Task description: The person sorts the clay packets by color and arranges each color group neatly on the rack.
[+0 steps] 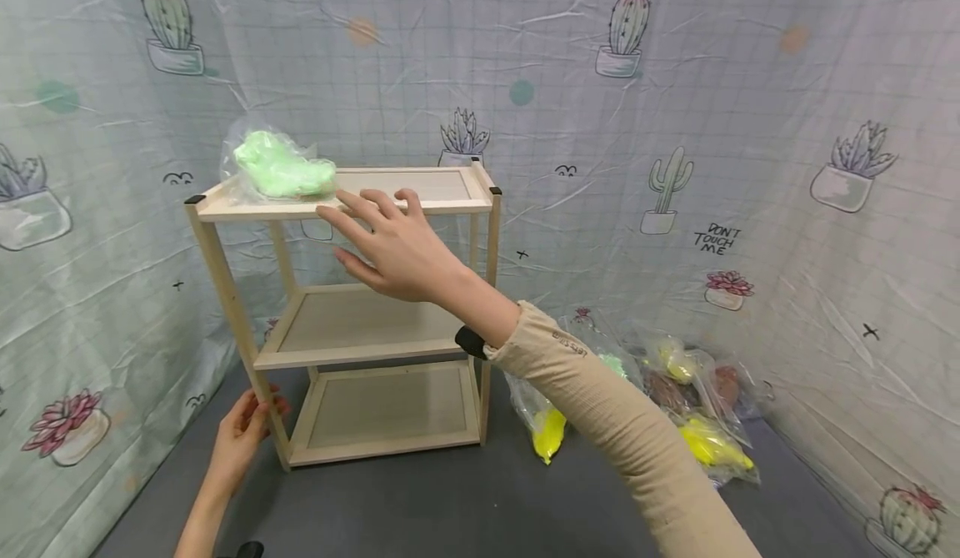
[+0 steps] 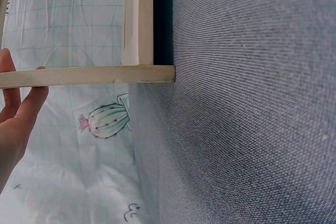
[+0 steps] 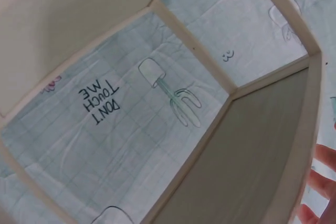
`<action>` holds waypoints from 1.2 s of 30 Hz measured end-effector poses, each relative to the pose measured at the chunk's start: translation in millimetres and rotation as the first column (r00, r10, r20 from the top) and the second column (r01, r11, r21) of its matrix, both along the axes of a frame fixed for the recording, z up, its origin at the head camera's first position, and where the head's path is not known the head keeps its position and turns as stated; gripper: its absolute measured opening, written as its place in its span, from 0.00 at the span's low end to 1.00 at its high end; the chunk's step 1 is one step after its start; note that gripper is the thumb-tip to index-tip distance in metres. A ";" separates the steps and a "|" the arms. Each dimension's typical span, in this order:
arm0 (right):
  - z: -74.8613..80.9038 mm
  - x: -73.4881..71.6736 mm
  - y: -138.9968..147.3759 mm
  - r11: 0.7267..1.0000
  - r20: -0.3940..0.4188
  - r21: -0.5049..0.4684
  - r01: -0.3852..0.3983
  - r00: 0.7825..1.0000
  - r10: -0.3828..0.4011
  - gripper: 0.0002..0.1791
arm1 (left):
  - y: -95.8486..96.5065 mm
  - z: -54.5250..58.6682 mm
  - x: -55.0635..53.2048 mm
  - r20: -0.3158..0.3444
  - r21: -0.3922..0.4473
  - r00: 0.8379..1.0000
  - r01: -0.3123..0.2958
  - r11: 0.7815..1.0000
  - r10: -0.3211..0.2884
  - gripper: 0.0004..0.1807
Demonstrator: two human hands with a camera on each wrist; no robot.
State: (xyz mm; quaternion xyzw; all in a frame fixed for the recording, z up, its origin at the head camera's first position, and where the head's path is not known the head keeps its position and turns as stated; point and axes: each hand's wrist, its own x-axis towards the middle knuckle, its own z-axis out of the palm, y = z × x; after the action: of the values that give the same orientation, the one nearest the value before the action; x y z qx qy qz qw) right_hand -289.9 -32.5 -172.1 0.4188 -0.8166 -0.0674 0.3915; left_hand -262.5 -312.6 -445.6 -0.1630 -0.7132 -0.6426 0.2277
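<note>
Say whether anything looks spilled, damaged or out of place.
Nothing looks spilled or damaged. The wooden rack stands upright, with the green bagged item on its top shelf. Only the bagged items right of it look untidy, piled loosely on the grey surface.

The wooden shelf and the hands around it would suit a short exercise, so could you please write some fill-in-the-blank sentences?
The shelf has ____ tiers.
The bagged item on it is light ____.
The left hand grips its front-____ leg.
The right hand is nearest its ____ tier.

Missing words: three; green; left; top.
</note>
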 end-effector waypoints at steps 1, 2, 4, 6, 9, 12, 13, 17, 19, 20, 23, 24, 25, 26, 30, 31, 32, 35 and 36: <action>-2.8 1.5 5.4 1.000 -0.010 -0.010 -0.023 1.000 0.023 0.27 | -0.2 0.2 0.2 0.004 -0.006 1.000 -0.006 1.000 0.006 0.13; -5.7 2.9 10.8 0.999 -0.022 -0.019 -0.046 0.999 0.045 0.26 | -0.4 0.3 0.3 0.008 -0.012 1.000 -0.012 1.000 0.012 0.13; -11.9 5.4 21.6 0.996 -0.052 -0.035 -0.082 0.995 0.080 0.26 | -0.5 0.1 -0.2 0.011 -0.018 1.000 -0.020 1.000 0.021 0.13; -17.8 7.5 32.9 0.993 -0.077 -0.046 -0.108 0.992 0.105 0.25 | -0.4 0.0 -0.4 0.012 -0.019 1.000 -0.017 1.000 0.017 0.13; -27.7 10.7 51.7 0.988 -0.091 -0.064 -0.138 0.987 0.132 0.24 | 0.3 0.9 -0.7 0.015 -0.026 1.000 -0.005 1.000 0.006 0.13; -39.8 13.8 70.9 0.984 -0.083 -0.079 -0.162 0.984 0.155 0.23 | 0.9 2.9 -0.1 0.024 -0.034 1.000 0.009 0.999 -0.008 0.14; -44.5 14.6 77.1 0.981 -0.078 -0.086 -0.174 0.983 0.167 0.23 | 0.8 3.5 0.2 0.026 -0.032 1.000 0.017 0.999 -0.017 0.14; -63.8 15.2 100.1 0.966 -0.053 -0.117 -0.229 0.973 0.224 0.22 | -1.1 4.8 1.0 0.018 -0.016 0.998 0.057 0.998 -0.057 0.15; -73.0 14.9 111.4 0.960 -0.050 -0.130 -0.246 0.969 0.242 0.21 | -2.5 4.3 0.5 0.009 -0.006 0.997 0.079 0.997 -0.079 0.16; -77.3 14.7 117.0 0.959 -0.048 -0.135 -0.251 0.968 0.247 0.21 | -3.2 4.0 0.1 0.004 -0.004 0.996 0.088 0.996 -0.088 0.16; -88.5 14.4 132.9 0.954 -0.049 -0.150 -0.260 0.966 0.255 0.20 | -4.4 3.4 -0.9 -0.012 0.009 0.994 0.110 0.994 -0.110 0.17; -91.8 14.4 137.8 0.953 -0.051 -0.154 -0.261 0.965 0.256 0.20 | -4.5 3.3 -1.1 -0.018 0.012 0.993 0.116 0.993 -0.116 0.18; -95.0 14.3 142.7 0.952 -0.051 -0.160 -0.262 0.965 0.257 0.20 | -4.4 3.6 -1.0 -0.023 0.016 0.992 0.121 0.993 -0.121 0.18; -98.1 13.9 147.4 0.950 -0.053 -0.166 -0.265 0.964 0.260 0.20 | -4.3 3.8 -1.1 -0.026 0.020 0.992 0.128 0.992 -0.127 0.19; -108.7 13.1 165.2 0.948 -0.070 -0.181 -0.263 0.965 0.254 0.16 | -7.2 0.2 -4.5 -0.023 0.013 0.991 0.128 0.992 -0.128 0.16; -111.2 12.8 169.5 0.948 -0.072 -0.186 -0.260 0.965 0.251 0.15 | -9.7 -3.2 -7.1 -0.018 0.009 0.992 0.127 0.992 -0.126 0.15; -113.8 12.3 173.9 0.947 -0.077 -0.190 -0.258 0.966 0.247 0.15 | -13.5 -8.1 -10.8 -0.008 -0.011 0.993 0.115 0.993 -0.116 0.14; -121.7 10.9 186.8 0.948 -0.075 -0.203 -0.245 0.969 0.234 0.18 | -32.0 -36.1 -32.0 -0.010 -0.004 0.994 0.113 0.994 -0.113 0.16; -124.5 10.5 190.8 0.948 -0.069 -0.208 -0.240 0.971 0.231 0.18 | -38.4 -46.5 -39.5 -0.004 -0.009 0.995 0.098 0.995 -0.099 0.16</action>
State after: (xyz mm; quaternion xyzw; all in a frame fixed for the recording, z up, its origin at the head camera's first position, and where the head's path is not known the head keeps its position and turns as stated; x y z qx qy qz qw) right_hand -279.4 158.3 -296.6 0.4668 -0.7545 0.0592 0.4575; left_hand -302.0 -350.9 -492.1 -0.2005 -0.7065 -0.6496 0.1967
